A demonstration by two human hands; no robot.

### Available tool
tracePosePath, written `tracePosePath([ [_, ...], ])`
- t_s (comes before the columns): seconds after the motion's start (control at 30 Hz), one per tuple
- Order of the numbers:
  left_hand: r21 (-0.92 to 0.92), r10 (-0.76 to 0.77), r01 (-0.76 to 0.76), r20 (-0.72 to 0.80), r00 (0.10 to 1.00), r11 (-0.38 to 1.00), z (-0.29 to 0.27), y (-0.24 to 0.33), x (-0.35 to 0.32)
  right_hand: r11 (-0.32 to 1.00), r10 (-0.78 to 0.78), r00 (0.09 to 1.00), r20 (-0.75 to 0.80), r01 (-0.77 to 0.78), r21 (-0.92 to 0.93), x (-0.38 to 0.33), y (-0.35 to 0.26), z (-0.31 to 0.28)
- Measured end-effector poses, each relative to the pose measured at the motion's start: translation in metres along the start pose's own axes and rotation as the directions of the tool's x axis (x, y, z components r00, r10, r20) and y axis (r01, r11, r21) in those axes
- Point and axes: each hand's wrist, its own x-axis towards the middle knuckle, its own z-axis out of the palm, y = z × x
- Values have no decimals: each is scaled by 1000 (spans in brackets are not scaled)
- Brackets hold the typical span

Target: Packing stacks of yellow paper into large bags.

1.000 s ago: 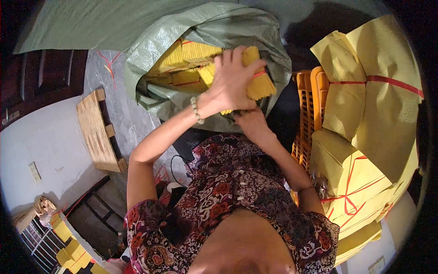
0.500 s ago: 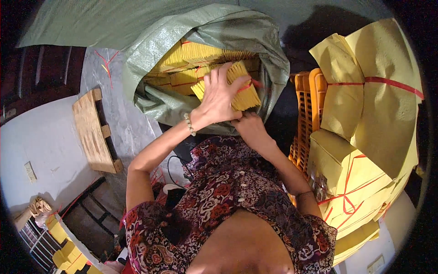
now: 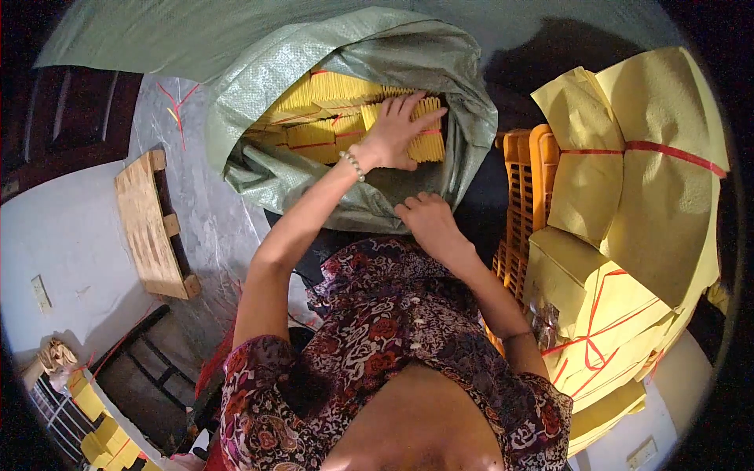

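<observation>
A green woven sack (image 3: pixel 263 94) stands open in front of me. Inside it lie several bundles of folded yellow paper (image 3: pixel 314 133) bound with red ties. My left hand (image 3: pixel 395 132), a beaded bracelet on its wrist, rests on the rightmost yellow paper bundle (image 3: pixel 430 145) with its fingers spread over the top. That bundle sits against the right inner wall of the sack, beside the others. At the sack's near rim, my right hand (image 3: pixel 430 222) is closed on the edge, its fingers curled over the fabric. The palm's underside is hidden.
To the right, an orange plastic crate (image 3: pixel 522 180) stands beside tall stacks of yellow paper (image 3: pixel 660 157) tied in red. A wooden pallet (image 3: pixel 145 228) leans at the left. A black frame (image 3: pixel 149 369) and more yellow bundles (image 3: pixel 110 443) lie lower left.
My left hand has moved the bundle away from me, down into the sack beside the others, and its fingers have spread. My right hand remains at the near rim.
</observation>
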Motion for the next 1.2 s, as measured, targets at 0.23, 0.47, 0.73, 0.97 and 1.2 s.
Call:
tracePosePath([
  [0.23, -414, -558, 379, -539, 630, 828, 23, -4, -54, 940, 273, 810, -520, -110, 322, 11, 39, -45],
  [0.47, -889, -650, 328, 458, 607, -320, 51, -31, -42, 553, 831, 465, -307, -751, 361, 54, 161, 21],
  [0.73, -767, -354, 220, 504, 788, -602, 79, -32, -16, 338, 836, 512, -197, -198, 920, 44, 179, 27],
  [0.97, -749, -367, 182, 503, 783, -638, 82, -30, -1, 478, 761, 583, -285, -206, 854, 52, 152, -5],
  [1.2, -750, -380, 168, 499, 779, -640, 90, -36, 7, 534, 720, 589, -367, -131, 835, 58, 144, -17],
])
